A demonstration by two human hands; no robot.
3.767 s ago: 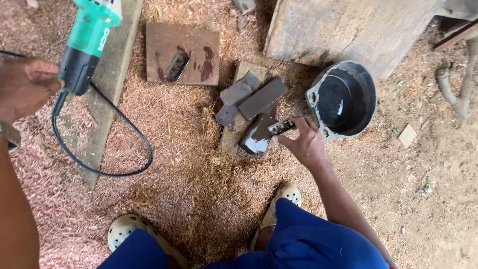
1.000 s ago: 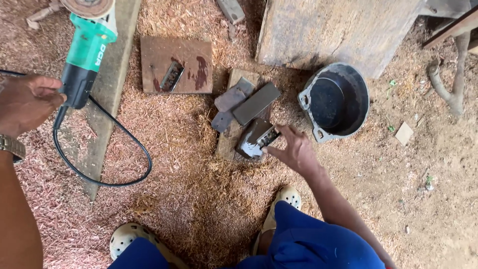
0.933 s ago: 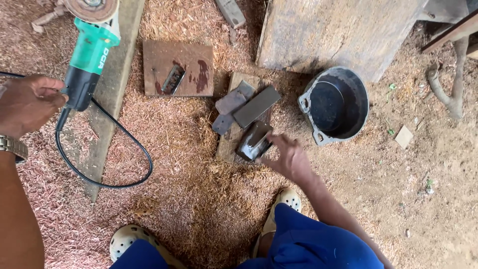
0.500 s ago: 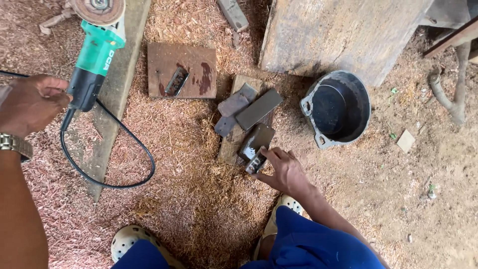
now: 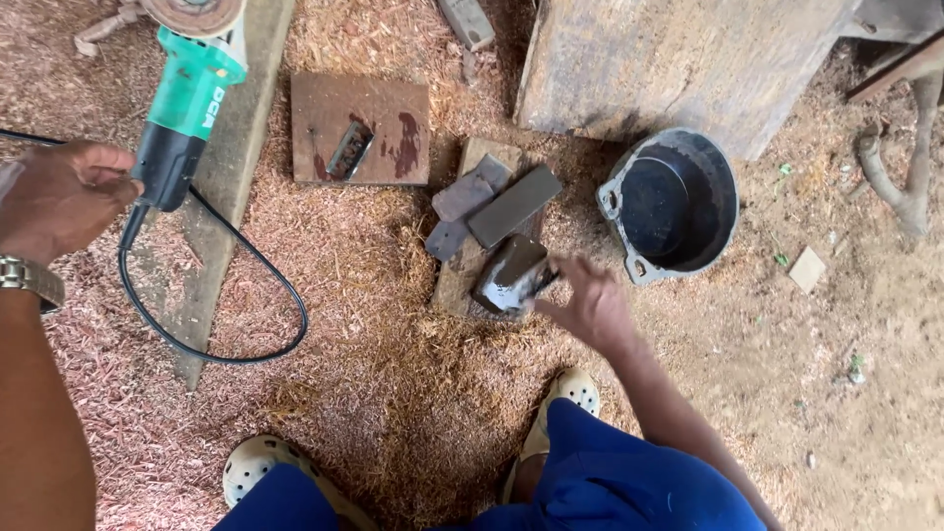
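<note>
1. Left hand (image 5: 59, 197) is over on the left side, fingers curled loosely around the black rear end of a green angle grinder (image 5: 187, 98). Looks like a light grip more than a tight fist, thumb end right at the grinder's tail.
2. The grinder points up and away, its disc (image 5: 192, 12) at the top edge of the view, resting over a long wooden plank (image 5: 231, 197) that lies on the ground.
3. Its black power cord (image 5: 226, 305) loops down from the tail and curves round across the plank and the sawdust.
4. Right hand (image 5: 590, 300) is down near the middle, fingers spread partly open, fingertips touching the right edge of a wet-looking dark stone block (image 5: 509, 275). It's a bit blurred, so I can't tell if it's really pinching the block or just resting against it.
5. That block sits at the near end of a small wooden board (image 5: 479, 157), with a few more flat dark stones (image 5: 492, 202) stacked at angles just above it.
6. Just right of the hand there's a black round bucket (image 5: 674, 202), sitting at the foot of a big wooden slab (image 5: 669, 59).
7. Up and left of the stones is a reddish square board (image 5: 359, 128) with a small dark object lying on it.
8. Ground is all sawdust and shavings (image 5: 393, 374); blue trousers (image 5: 629, 472) and pale perforated shoes (image 5: 256, 462) show at the bottom.
</note>
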